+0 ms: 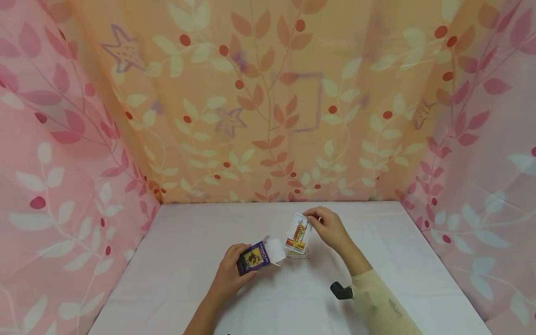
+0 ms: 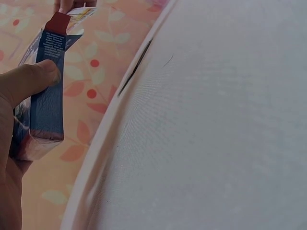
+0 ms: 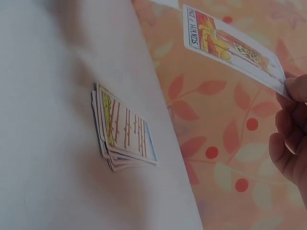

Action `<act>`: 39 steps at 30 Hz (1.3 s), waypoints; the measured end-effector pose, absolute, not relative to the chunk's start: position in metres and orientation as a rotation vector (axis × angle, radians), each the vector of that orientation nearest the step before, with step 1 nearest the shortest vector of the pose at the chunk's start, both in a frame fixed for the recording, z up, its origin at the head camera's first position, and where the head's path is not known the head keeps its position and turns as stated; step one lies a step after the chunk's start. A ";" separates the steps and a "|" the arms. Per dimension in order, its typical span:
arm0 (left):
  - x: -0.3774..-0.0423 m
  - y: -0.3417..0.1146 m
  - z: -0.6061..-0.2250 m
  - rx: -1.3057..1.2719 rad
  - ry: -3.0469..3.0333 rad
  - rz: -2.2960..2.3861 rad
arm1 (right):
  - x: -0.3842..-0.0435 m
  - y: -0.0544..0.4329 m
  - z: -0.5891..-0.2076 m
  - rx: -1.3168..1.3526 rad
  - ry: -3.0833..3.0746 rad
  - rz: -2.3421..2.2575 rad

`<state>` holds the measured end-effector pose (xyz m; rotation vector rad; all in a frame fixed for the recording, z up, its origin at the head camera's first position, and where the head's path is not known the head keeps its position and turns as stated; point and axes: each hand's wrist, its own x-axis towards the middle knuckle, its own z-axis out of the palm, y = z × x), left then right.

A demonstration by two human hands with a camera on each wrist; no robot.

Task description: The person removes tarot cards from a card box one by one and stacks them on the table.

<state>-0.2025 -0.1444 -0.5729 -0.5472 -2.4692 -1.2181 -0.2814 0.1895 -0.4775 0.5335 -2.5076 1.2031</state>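
My left hand (image 1: 231, 270) grips a dark blue card box (image 1: 254, 258) with a picture on its front, thumb along its side in the left wrist view. The box's white flap (image 1: 275, 250) stands open towards the right. Between thumb and fingertips my right hand (image 1: 331, 227) pinches a tarot card (image 1: 298, 232) by its upper corner, with a standing figure on it. "Wands" can be read at its end in the right wrist view. Below that card a slightly uneven stack of cards (image 3: 127, 127) lies on the table, its top one showing several upright staffs.
A white cloth covers the table (image 1: 167, 279). Patterned fabric (image 1: 268, 116) hangs at the back and both sides. A black object (image 1: 341, 291) sticks out beside the right sleeve (image 1: 381, 302).
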 end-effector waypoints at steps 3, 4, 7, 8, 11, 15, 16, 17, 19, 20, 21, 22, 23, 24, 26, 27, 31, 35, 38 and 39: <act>-0.202 -0.145 -0.572 -0.546 -2.473 -1.217 | -0.288 0.192 -0.479 0.541 -2.545 1.203; -0.202 -0.145 -0.572 -0.545 -2.475 -1.215 | -0.290 0.192 -0.480 0.541 -2.556 1.202; -0.201 -0.145 -0.571 -0.546 -2.477 -1.218 | -0.296 0.193 -0.483 0.532 -2.584 1.198; -0.201 -0.145 -0.571 -0.546 -2.476 -1.224 | -0.298 0.194 -0.484 0.527 -2.590 1.200; -0.201 -0.144 -0.570 -0.543 -2.479 -1.232 | -0.304 0.194 -0.490 0.515 -2.609 1.196; -0.202 -0.144 -0.571 -0.541 -2.478 -1.239 | -0.313 0.195 -0.499 0.502 -2.635 1.202; -0.202 -0.144 -0.572 -0.543 -2.476 -1.235 | -0.315 0.194 -0.501 0.504 -2.638 1.215; -0.202 -0.145 -0.572 -0.542 -2.476 -1.230 | -0.317 0.194 -0.504 0.502 -2.643 1.229; -0.202 -0.145 -0.573 -0.542 -2.476 -1.218 | -0.320 0.194 -0.509 0.503 -2.653 1.246; -0.202 -0.145 -0.574 -0.543 -2.477 -1.212 | -0.322 0.193 -0.511 0.504 -2.658 1.255; -0.203 -0.145 -0.575 -0.545 -2.476 -1.208 | -0.324 0.193 -0.514 0.501 -2.666 1.259; -0.203 -0.145 -0.575 -0.548 -2.475 -1.207 | -0.325 0.192 -0.516 0.499 -2.673 1.262; -0.203 -0.145 -0.576 -0.549 -2.474 -1.207 | -0.327 0.192 -0.519 0.498 -2.680 1.257; -0.203 -0.145 -0.576 -0.551 -2.473 -1.206 | -0.329 0.191 -0.521 0.497 -2.688 1.245; -0.203 -0.145 -0.576 -0.553 -2.471 -1.209 | -0.331 0.190 -0.526 0.487 -2.701 1.246; -0.203 -0.145 -0.576 -0.554 -2.471 -1.212 | -0.333 0.189 -0.528 0.481 -2.708 1.247; -0.203 -0.146 -0.575 -0.553 -2.475 -1.219 | -0.337 0.187 -0.534 0.462 -2.720 1.281; -0.203 -0.146 -0.574 -0.550 -2.485 -1.219 | -0.339 0.185 -0.538 0.443 -2.730 1.299; -0.203 -0.146 -0.574 -0.546 -2.490 -1.217 | -0.341 0.185 -0.543 0.429 -2.745 1.293; -0.203 -0.147 -0.575 -0.545 -2.490 -1.216 | -0.342 0.185 -0.545 0.420 -2.749 1.295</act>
